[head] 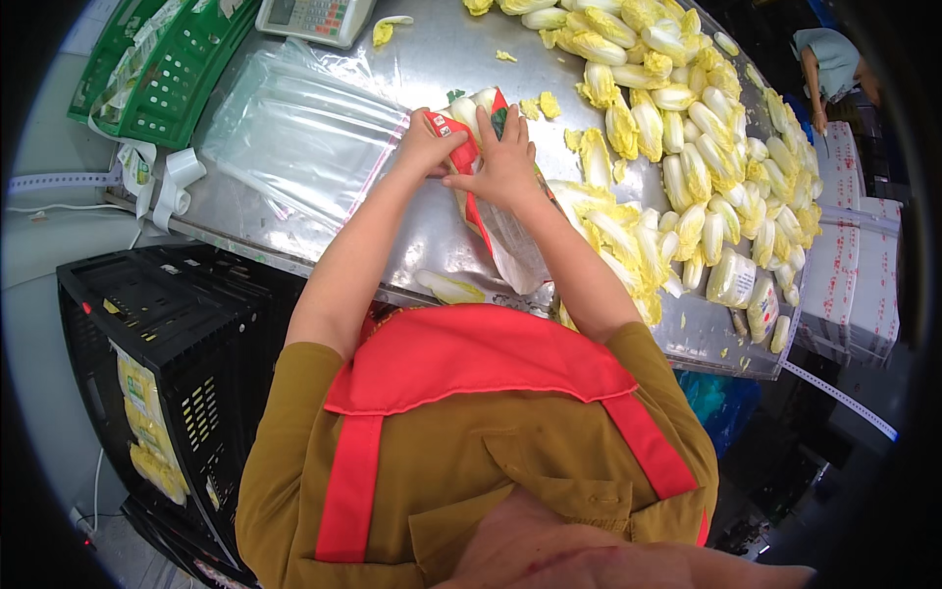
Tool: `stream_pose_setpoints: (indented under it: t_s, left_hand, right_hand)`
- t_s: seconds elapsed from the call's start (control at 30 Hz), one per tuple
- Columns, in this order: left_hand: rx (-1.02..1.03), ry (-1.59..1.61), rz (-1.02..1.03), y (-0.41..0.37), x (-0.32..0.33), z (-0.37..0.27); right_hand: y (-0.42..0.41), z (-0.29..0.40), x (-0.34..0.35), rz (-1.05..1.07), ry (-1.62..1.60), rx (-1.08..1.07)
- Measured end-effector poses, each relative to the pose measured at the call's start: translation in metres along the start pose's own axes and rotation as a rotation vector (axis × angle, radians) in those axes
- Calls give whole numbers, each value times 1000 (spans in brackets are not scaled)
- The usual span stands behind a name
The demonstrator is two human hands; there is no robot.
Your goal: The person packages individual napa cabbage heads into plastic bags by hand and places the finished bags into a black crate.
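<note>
A printed plastic bag with red edges lies on the steel table in front of me. At its far end a pale Chinese cabbage shows between the red edges. My left hand pinches the bag's red edge on the left side. Across the bag and cabbage spreads my right hand, thumb towards my left hand and fingers pointing away from me. The film under my right palm is hidden. Close by on the left is a stack of clear plastic bags. A loose cabbage leaf lies near the table's front edge.
A large heap of small Chinese cabbages covers the table's right side, with bagged cabbage near its edge. Back left are a scale and a green crate. Black crates stand lower left. Another person is at far right, beside cartons.
</note>
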State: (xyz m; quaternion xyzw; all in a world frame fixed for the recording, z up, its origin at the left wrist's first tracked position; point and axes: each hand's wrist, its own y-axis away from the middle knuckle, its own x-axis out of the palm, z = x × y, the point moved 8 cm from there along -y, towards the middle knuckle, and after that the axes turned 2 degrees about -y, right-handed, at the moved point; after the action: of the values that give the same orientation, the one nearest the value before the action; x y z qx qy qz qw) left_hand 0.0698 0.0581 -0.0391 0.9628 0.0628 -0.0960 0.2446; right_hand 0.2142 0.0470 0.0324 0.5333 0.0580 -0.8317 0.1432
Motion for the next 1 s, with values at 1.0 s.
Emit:
stream_pose_setpoints:
  t_s: [1.0]
  left_hand:
    - [266, -396, 51, -88, 32, -62]
  right_hand:
    - [-11, -3, 2, -164, -48, -26]
